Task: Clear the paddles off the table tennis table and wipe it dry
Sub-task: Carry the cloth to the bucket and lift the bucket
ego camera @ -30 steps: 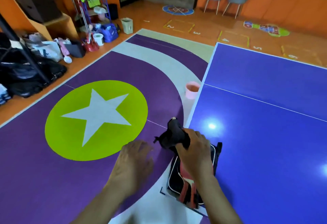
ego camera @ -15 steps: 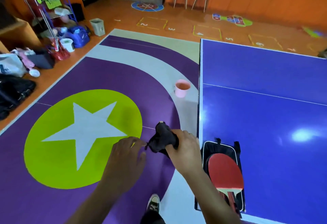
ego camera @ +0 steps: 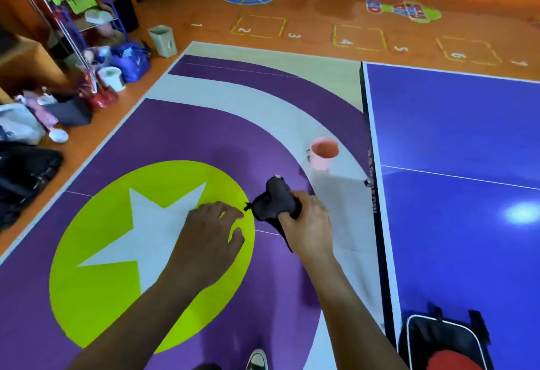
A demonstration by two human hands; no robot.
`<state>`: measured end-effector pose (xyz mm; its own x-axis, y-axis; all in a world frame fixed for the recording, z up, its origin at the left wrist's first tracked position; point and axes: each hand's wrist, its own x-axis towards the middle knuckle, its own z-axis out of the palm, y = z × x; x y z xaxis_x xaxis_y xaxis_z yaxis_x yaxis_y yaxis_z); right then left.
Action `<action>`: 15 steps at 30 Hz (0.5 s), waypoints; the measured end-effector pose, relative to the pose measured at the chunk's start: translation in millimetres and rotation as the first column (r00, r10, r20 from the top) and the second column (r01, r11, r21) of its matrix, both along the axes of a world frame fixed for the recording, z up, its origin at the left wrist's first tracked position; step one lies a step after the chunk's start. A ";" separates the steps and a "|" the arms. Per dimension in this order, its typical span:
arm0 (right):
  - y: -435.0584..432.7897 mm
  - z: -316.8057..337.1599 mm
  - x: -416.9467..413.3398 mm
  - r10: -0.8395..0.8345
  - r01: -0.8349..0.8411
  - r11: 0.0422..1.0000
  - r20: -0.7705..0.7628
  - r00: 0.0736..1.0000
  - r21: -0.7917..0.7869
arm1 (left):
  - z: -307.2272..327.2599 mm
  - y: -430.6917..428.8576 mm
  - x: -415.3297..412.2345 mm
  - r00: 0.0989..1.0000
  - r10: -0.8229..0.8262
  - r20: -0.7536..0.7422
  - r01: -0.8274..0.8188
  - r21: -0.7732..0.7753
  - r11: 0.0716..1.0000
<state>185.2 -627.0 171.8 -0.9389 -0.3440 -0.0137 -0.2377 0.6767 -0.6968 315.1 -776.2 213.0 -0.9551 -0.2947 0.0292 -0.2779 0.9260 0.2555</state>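
Right hand [ego camera: 309, 223] is clenched round a dark cloth [ego camera: 274, 203], out over the floor just left of the table [ego camera: 455, 141]. Left hand [ego camera: 210, 235], fingers loosely spread, reaches for the cloth's left tip. Paddle [ego camera: 450, 362] lies in its case [ego camera: 420, 337] at the table's near edge, closest to the right hand.

Right hand [ego camera: 306, 223] clutches a dark cloth [ego camera: 274, 203] — left hand [ego camera: 210, 232] hovers just beside.

Blue table [ego camera: 455, 141]: black paddle case [ego camera: 447, 337] at near corner.

Glossy smooth blue table top [ego camera: 455, 135], matt dark cloth [ego camera: 274, 201], pink plastic bucket [ego camera: 323, 154]
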 end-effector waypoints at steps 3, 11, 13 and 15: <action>-26.1 4.5 -40.8 -0.005 0.005 1.000 0.004 1.000 0.017 | -2.5 -35.0 -43.9 0.999 0.016 -0.037 -0.015 0.013 1.000; -105.9 -23.9 -176.8 -0.122 0.117 0.989 0.049 0.991 0.087 | -29.2 -144.4 -181.8 0.997 -0.026 -0.075 0.031 0.061 0.998; -134.4 -33.5 -215.0 -0.170 0.161 0.983 0.100 0.980 0.090 | -38.4 -183.0 -221.8 0.997 -0.047 -0.064 0.053 0.107 0.993; -158.1 -38.0 -247.5 -0.226 0.212 0.972 0.147 0.963 0.101 | -44.0 -219.6 -261.3 0.996 -0.073 -0.044 0.079 0.136 0.988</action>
